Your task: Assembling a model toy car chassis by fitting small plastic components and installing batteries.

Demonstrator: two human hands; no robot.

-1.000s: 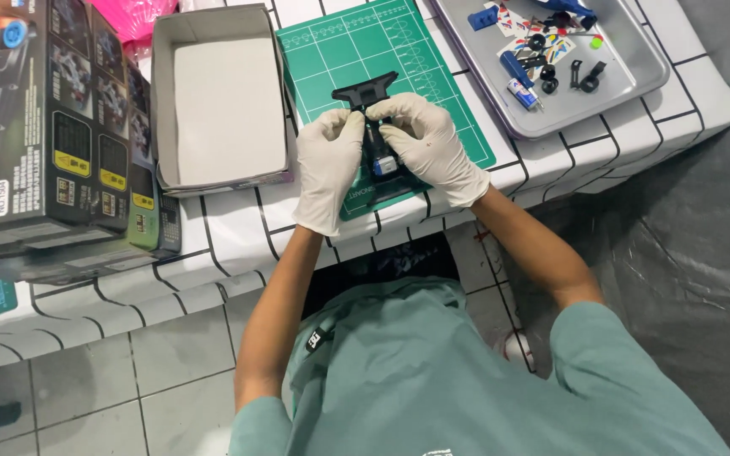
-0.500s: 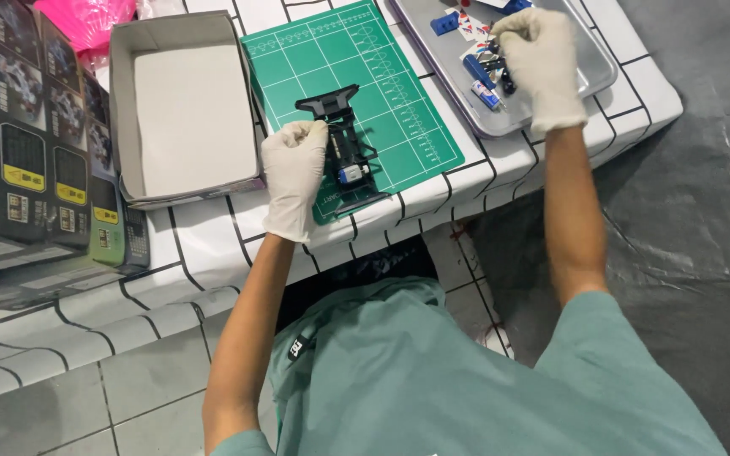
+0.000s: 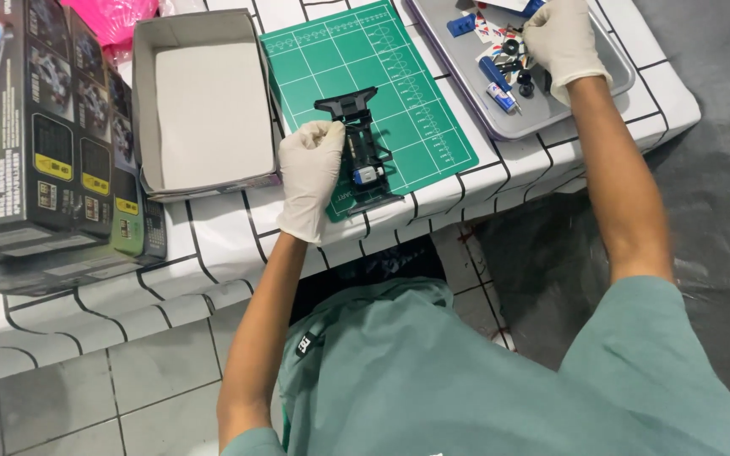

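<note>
A black toy car chassis with a small blue motor part lies on a green cutting mat. My left hand, in a white glove, rests against the chassis' left side and holds it down. My right hand, also gloved, reaches into a grey metal tray at the upper right, its fingers curled over small black and blue parts. Whether those fingers grip a part is hidden.
An open grey cardboard box stands left of the mat. Dark printed product boxes are stacked at the far left. Pink plastic shows behind the box. The table wears a white cloth with black lines; its front edge runs diagonally.
My right hand left the chassis and moved up right into the grey tray. The left hand stayed on the chassis.
</note>
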